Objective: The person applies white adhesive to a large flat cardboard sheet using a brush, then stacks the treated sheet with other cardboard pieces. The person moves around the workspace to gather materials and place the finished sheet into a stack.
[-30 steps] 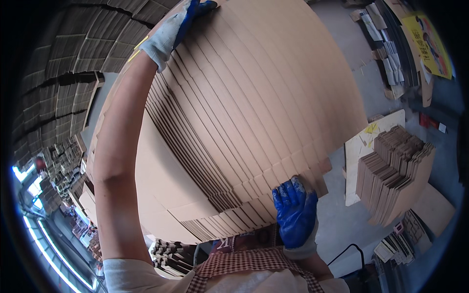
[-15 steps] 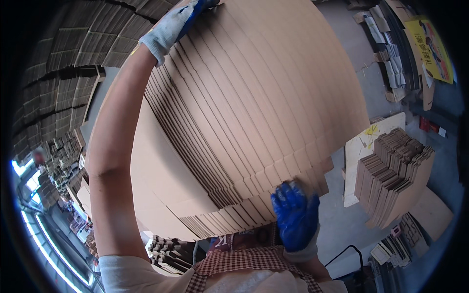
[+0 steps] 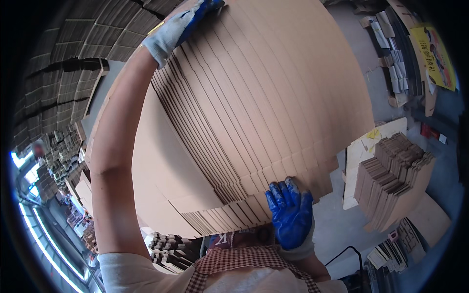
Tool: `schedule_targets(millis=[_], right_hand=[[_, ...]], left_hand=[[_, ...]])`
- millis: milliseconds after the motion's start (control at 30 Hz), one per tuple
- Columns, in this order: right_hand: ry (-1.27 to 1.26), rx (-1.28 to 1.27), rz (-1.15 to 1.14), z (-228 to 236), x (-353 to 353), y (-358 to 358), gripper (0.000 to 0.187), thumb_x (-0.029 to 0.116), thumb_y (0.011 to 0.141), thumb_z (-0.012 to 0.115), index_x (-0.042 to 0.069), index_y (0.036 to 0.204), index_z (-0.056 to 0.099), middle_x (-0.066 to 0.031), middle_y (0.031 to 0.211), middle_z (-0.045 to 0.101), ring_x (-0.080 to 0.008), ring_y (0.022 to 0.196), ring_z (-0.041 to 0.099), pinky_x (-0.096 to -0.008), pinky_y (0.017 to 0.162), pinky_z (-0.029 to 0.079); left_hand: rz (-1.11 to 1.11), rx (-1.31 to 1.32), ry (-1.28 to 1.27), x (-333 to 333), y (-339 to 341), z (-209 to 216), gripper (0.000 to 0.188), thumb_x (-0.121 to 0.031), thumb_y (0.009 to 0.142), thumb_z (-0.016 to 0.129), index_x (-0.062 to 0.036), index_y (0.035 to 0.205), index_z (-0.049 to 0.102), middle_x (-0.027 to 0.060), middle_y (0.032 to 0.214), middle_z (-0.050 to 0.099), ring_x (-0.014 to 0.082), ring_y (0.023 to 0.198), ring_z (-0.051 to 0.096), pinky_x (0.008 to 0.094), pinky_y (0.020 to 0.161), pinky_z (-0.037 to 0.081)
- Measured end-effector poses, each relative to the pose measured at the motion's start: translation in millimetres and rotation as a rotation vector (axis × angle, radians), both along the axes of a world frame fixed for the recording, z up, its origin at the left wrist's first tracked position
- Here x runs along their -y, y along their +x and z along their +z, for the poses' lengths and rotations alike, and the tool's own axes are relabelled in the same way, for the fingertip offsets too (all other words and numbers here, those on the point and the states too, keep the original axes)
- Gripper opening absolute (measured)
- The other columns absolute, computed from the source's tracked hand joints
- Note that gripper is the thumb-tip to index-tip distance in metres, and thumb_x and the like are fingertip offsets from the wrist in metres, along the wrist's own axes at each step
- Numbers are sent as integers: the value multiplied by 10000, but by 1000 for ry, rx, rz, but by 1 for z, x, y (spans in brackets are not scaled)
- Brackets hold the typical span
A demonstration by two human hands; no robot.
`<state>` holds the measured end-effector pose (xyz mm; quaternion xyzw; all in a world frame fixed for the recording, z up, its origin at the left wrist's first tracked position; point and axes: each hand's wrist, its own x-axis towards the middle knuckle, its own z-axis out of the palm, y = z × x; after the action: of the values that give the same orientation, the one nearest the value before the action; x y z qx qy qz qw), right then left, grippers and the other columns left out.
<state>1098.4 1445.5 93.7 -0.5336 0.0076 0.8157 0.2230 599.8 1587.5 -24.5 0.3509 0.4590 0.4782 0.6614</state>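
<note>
A large fanned stack of brown cardboard sheets (image 3: 273,97) fills the middle, its sheets overlapping in steps with slotted flaps along the near edge. My left hand (image 3: 188,25), in a grey-white glove with a blue coated palm, reaches to the far left part of the stack and rests on it, fingers stretched to the right. Its fingertips are dark and partly hidden. Against the near right edge lies my right hand (image 3: 292,212), in a blue coated glove, fingers extended and slightly apart on the flaps. Neither hand has its fingers wrapped round a sheet.
A smaller pile of cut cardboard (image 3: 391,176) stands on a pale board (image 3: 356,161) at the right. Tall bundled cardboard stacks (image 3: 73,39) line the left. A yellow printed sheet (image 3: 435,56) is at the far right. More cardboard pieces (image 3: 171,251) sit below the stack's near left edge.
My right hand has shifted slightly left along the near edge, and its fingers are less blurred. The upper sheets sit slightly farther right in view. My left hand stays at the far edge.
</note>
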Motion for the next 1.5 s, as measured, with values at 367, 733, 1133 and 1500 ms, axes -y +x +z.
schedule_targets(millis=[367,733,1133,1500], right_hand=[[1481,792,961,-27,-36,-21,584,223,877,673,20,1384,468,-193,1377,486,-391,1293,452,-486,1082,374],[1580,980,1190,-68,-37,-55,723,310,847,675,77,1470,391,-162,1505,369,-383,1405,294,-535,1157,216],[1520,937,1267,-63,-43,-54,779,316,856,681,105,1512,317,-145,1547,305,-370,1430,250,-528,1169,189],[1522,954,1272,-65,-45,-51,788,315,847,693,111,1512,323,-132,1550,306,-363,1432,244,-518,1173,178]], left_hand=[[-599,-1233,471,149,198,99,851,-702,860,429,-51,1407,480,158,1469,446,346,1413,339,555,1171,190],[-660,-1338,350,171,231,81,990,-779,755,497,-162,1512,338,64,1571,310,272,1480,212,539,1207,74],[-696,-1329,312,170,231,87,1055,-751,683,619,-171,1514,328,85,1576,290,274,1478,215,539,1210,60],[-687,-1314,336,175,229,90,1017,-737,719,596,-155,1511,335,97,1569,302,290,1472,229,551,1206,74]])
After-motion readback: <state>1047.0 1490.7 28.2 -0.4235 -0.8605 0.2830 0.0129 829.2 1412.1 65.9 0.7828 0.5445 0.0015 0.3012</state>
